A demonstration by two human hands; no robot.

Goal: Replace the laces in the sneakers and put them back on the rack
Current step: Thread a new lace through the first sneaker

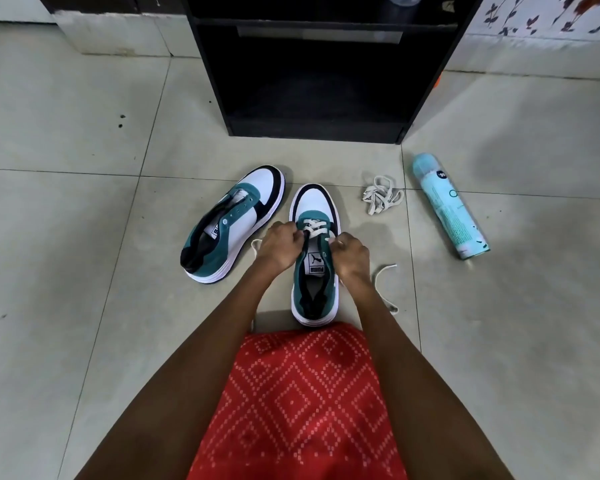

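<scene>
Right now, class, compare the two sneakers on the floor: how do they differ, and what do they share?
The near sneaker has a white lace through its front eyelets; the far sneaker has empty eyelets. The left hand and right hand pinch that lace; the far sneaker lies untouched, angled rightward. Both are teal, white and black.

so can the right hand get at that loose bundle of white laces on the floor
Probably yes: the loose bundle of white laces lies on bare tile beyond the right hand, beside the teal and white sneaker, nothing between. The hand must first release the white lace it pinches.
</scene>
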